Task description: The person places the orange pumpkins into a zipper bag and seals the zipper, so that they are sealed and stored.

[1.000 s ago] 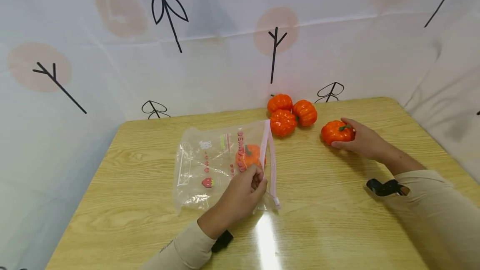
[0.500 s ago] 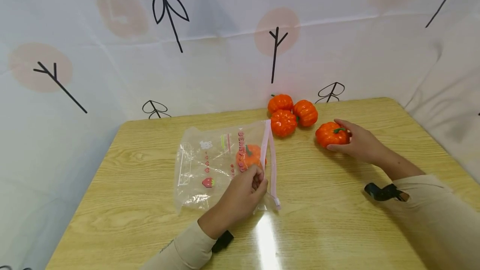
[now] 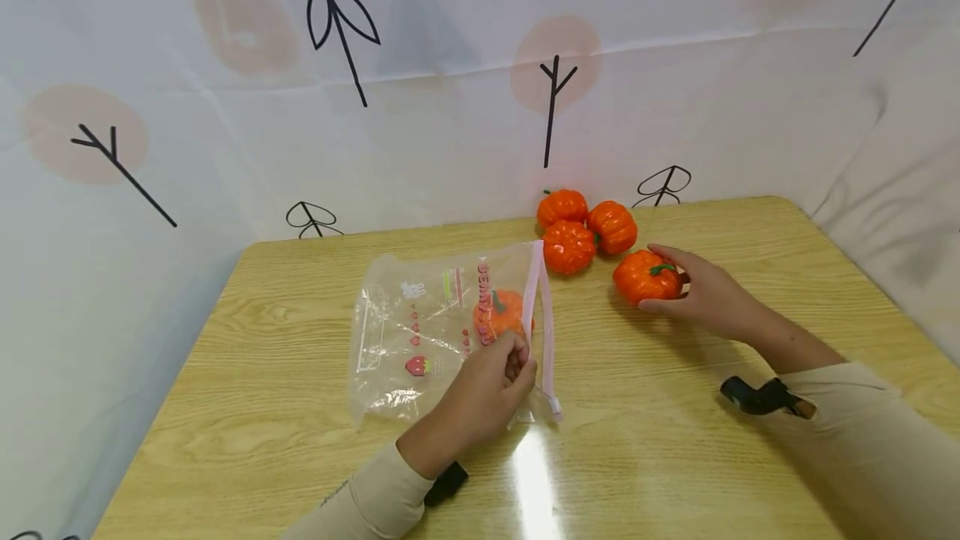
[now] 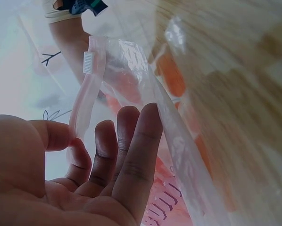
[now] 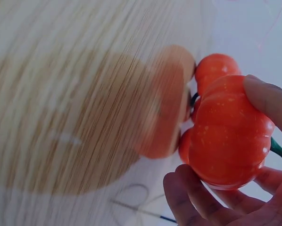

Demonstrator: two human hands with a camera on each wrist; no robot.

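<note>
My left hand (image 3: 487,382) pinches the pink zip edge of a clear plastic zip bag (image 3: 390,315) between thumb and finger; the left wrist view shows the thumb at that pink strip (image 4: 87,101). Inside the bag, near its mouth, lies an orange toy pumpkin (image 3: 497,313). My right hand (image 3: 708,294) grips another orange toy pumpkin (image 3: 643,277), green stem toward the palm. In the right wrist view the thumb and fingers wrap this pumpkin (image 5: 230,134) from both sides.
Three more pumpkins (image 3: 568,247) cluster at the back of the wooden table (image 3: 247,407), just beyond the bag's mouth. A patterned cloth (image 3: 450,140) hangs behind the table's rear edge. Black wrist devices (image 3: 757,397) sit at my sleeves.
My right hand has carried its pumpkin leftward and slightly nearer to me, toward the bag. The left hand and the bag have stayed in place.
</note>
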